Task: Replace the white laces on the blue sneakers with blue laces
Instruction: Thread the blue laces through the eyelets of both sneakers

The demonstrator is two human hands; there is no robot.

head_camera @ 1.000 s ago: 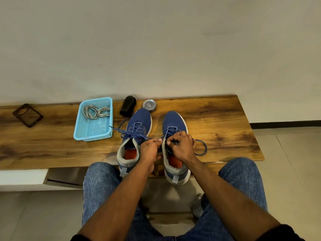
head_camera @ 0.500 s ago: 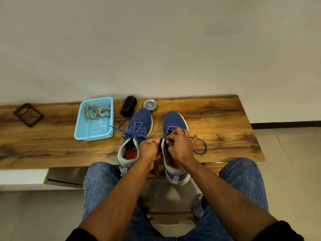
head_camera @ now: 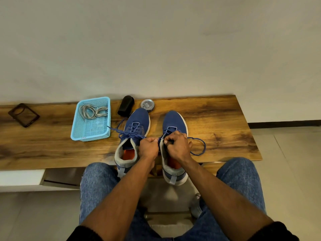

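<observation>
Presently both hands curl tight on the blue lace (head_camera: 199, 145) at the right sneaker's (head_camera: 174, 136) upper eyelets: left hand (head_camera: 149, 147) pinching one end, right hand (head_camera: 177, 145) gripping the other, slack looping out toward three o'clock. Lacing looks nearly finished, since the left sneaker (head_camera: 137, 126) already wears blue and the white laces (head_camera: 92, 111) lie in the basket (head_camera: 106, 131) at ten o'clock. Next, I judge, comes an even pull, then a knot. Fingertips and eyelets are hidden.
</observation>
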